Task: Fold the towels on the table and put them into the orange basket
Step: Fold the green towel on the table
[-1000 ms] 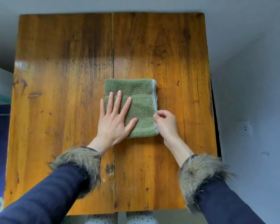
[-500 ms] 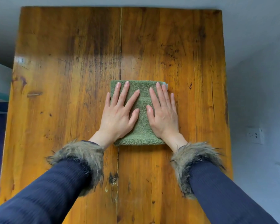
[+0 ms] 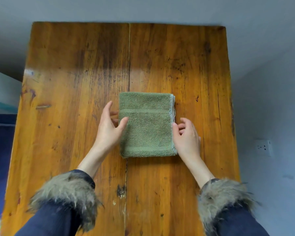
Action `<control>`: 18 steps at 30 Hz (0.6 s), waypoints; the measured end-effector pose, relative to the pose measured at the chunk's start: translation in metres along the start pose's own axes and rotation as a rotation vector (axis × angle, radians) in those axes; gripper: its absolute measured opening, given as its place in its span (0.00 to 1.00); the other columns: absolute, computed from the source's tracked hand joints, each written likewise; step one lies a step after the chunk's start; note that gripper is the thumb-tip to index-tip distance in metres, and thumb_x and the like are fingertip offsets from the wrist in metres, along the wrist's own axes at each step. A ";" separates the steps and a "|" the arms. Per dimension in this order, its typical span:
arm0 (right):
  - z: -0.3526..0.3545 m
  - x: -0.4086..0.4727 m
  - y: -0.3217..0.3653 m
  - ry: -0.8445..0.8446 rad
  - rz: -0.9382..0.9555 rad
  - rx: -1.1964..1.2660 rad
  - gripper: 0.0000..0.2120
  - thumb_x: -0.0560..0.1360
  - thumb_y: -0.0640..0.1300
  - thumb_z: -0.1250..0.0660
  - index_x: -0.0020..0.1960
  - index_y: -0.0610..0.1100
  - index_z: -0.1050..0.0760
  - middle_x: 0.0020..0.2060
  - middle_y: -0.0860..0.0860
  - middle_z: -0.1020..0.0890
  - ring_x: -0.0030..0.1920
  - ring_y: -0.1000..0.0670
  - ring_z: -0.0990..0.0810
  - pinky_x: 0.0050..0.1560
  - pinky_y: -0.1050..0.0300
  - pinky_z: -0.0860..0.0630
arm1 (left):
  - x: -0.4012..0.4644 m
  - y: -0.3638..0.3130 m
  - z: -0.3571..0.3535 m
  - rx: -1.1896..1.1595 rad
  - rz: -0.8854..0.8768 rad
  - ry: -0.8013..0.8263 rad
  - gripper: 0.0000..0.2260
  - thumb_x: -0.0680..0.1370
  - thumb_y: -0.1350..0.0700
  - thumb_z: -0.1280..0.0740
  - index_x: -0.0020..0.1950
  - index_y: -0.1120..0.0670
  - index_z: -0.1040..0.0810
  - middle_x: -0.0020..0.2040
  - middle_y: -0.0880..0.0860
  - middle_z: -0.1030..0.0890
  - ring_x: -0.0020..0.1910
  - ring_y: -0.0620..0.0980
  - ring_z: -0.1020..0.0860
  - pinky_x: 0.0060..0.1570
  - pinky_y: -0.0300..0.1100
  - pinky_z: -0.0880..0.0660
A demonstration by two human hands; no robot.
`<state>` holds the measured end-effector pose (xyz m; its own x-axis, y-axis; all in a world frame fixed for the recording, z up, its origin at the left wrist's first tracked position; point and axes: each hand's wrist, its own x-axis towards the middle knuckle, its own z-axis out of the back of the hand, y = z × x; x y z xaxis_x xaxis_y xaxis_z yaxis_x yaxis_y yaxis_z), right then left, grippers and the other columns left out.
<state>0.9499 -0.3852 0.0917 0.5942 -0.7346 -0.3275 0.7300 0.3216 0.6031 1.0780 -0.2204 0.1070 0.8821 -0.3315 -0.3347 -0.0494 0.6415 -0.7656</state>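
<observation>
Left hand (image 3: 109,128) at the left edge of green towel (image 3: 146,125), thumb lying on top, fingers loosely spread alongside, not clamped. Right hand (image 3: 186,137) just beside the right edge, fingers relaxed and apart, gripping nothing. Towel folded flat mid-table (image 3: 75,65), long axis running away from the body, directly between both hands, each equally near. Orange basket not in view. Likely next: lifting from both sides.
</observation>
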 end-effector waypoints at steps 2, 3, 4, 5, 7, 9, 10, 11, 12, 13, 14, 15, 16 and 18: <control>0.005 0.005 0.008 0.123 -0.074 -0.042 0.21 0.78 0.55 0.42 0.67 0.46 0.34 0.55 0.53 0.23 0.59 0.49 0.26 0.64 0.47 0.37 | 0.001 0.000 0.003 -0.005 0.069 0.079 0.31 0.75 0.56 0.32 0.74 0.53 0.43 0.60 0.53 0.29 0.50 0.48 0.26 0.57 0.44 0.29; 0.007 0.007 0.012 0.174 -0.112 -0.042 0.22 0.78 0.56 0.42 0.67 0.46 0.34 0.57 0.52 0.23 0.60 0.49 0.26 0.65 0.47 0.38 | 0.003 0.001 0.003 -0.010 0.105 0.117 0.30 0.75 0.56 0.32 0.73 0.52 0.41 0.61 0.53 0.29 0.50 0.48 0.26 0.58 0.45 0.28; 0.006 0.010 0.014 0.215 -0.153 -0.028 0.22 0.77 0.56 0.41 0.67 0.46 0.34 0.58 0.52 0.23 0.61 0.48 0.27 0.66 0.46 0.38 | 0.004 0.001 0.005 -0.032 0.149 0.155 0.29 0.75 0.56 0.31 0.72 0.52 0.40 0.61 0.53 0.28 0.52 0.48 0.25 0.59 0.47 0.28; 0.006 0.014 0.016 0.244 -0.197 -0.009 0.22 0.77 0.56 0.40 0.66 0.45 0.33 0.57 0.52 0.23 0.60 0.48 0.26 0.67 0.45 0.37 | 0.005 0.001 0.005 -0.066 0.189 0.189 0.28 0.74 0.57 0.31 0.71 0.52 0.38 0.61 0.53 0.27 0.54 0.49 0.24 0.60 0.48 0.27; 0.004 0.022 0.018 0.268 -0.275 0.061 0.21 0.74 0.55 0.36 0.61 0.44 0.28 0.52 0.52 0.21 0.57 0.47 0.24 0.65 0.41 0.35 | 0.007 0.000 0.005 -0.121 0.247 0.230 0.26 0.74 0.58 0.30 0.69 0.53 0.35 0.58 0.53 0.23 0.54 0.49 0.23 0.58 0.48 0.26; 0.004 0.030 0.019 0.316 -0.316 0.164 0.15 0.72 0.53 0.32 0.49 0.41 0.22 0.46 0.48 0.17 0.50 0.46 0.20 0.62 0.42 0.31 | 0.006 -0.001 0.007 -0.167 0.267 0.256 0.25 0.74 0.60 0.30 0.68 0.53 0.35 0.52 0.51 0.21 0.50 0.46 0.22 0.52 0.42 0.25; 0.006 0.032 0.021 0.346 -0.328 0.192 0.12 0.72 0.51 0.31 0.41 0.40 0.23 0.43 0.46 0.17 0.46 0.45 0.20 0.58 0.46 0.28 | 0.006 -0.002 0.008 -0.201 0.270 0.266 0.24 0.74 0.61 0.31 0.67 0.53 0.35 0.49 0.50 0.21 0.47 0.43 0.22 0.47 0.38 0.25; 0.009 0.033 0.024 0.378 -0.335 0.218 0.13 0.72 0.48 0.31 0.34 0.42 0.28 0.40 0.45 0.20 0.42 0.47 0.22 0.52 0.52 0.28 | 0.006 -0.002 0.009 -0.234 0.274 0.273 0.24 0.74 0.63 0.31 0.67 0.53 0.34 0.47 0.49 0.21 0.45 0.41 0.22 0.42 0.34 0.26; 0.012 0.034 0.025 0.408 -0.342 0.227 0.15 0.72 0.47 0.31 0.32 0.43 0.31 0.39 0.44 0.23 0.40 0.48 0.25 0.45 0.55 0.30 | 0.005 -0.001 0.010 -0.269 0.283 0.277 0.23 0.74 0.64 0.31 0.66 0.53 0.33 0.44 0.49 0.21 0.42 0.41 0.22 0.35 0.31 0.26; 0.015 0.034 0.027 0.430 -0.337 0.223 0.13 0.73 0.46 0.31 0.34 0.44 0.31 0.40 0.44 0.25 0.40 0.49 0.28 0.42 0.56 0.33 | 0.003 -0.001 0.012 -0.308 0.302 0.278 0.22 0.74 0.65 0.32 0.65 0.52 0.33 0.42 0.49 0.21 0.40 0.40 0.22 0.31 0.30 0.27; 0.018 0.034 0.028 0.451 -0.327 0.217 0.09 0.73 0.46 0.31 0.39 0.43 0.28 0.41 0.43 0.24 0.41 0.49 0.28 0.41 0.56 0.33 | 0.001 0.000 0.013 -0.349 0.329 0.281 0.22 0.74 0.66 0.32 0.65 0.52 0.32 0.41 0.49 0.22 0.39 0.41 0.22 0.30 0.31 0.27; 0.020 0.032 0.030 0.466 -0.311 0.214 0.08 0.73 0.46 0.31 0.43 0.42 0.25 0.43 0.41 0.21 0.42 0.49 0.27 0.43 0.56 0.32 | -0.002 0.001 0.015 -0.387 0.361 0.293 0.22 0.74 0.66 0.33 0.65 0.51 0.32 0.39 0.49 0.22 0.39 0.41 0.22 0.30 0.33 0.26; 0.021 0.031 0.031 0.474 -0.295 0.212 0.08 0.73 0.46 0.30 0.46 0.42 0.25 0.46 0.41 0.20 0.43 0.50 0.26 0.45 0.56 0.31 | -0.004 0.003 0.018 -0.421 0.391 0.308 0.21 0.75 0.67 0.33 0.64 0.51 0.32 0.40 0.50 0.23 0.40 0.42 0.21 0.31 0.35 0.25; 0.022 0.030 0.032 0.497 -0.288 0.229 0.08 0.73 0.44 0.30 0.47 0.41 0.26 0.48 0.45 0.20 0.45 0.51 0.23 0.48 0.55 0.28 | -0.009 0.009 0.022 -0.477 0.438 0.337 0.21 0.75 0.67 0.34 0.64 0.51 0.32 0.44 0.54 0.23 0.43 0.45 0.20 0.33 0.38 0.23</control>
<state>0.9831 -0.4102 0.1172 0.5109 -0.3887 -0.7668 0.8261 -0.0248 0.5630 1.0794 -0.1965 0.1153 0.5464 -0.3583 -0.7571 -0.6311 0.4182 -0.6533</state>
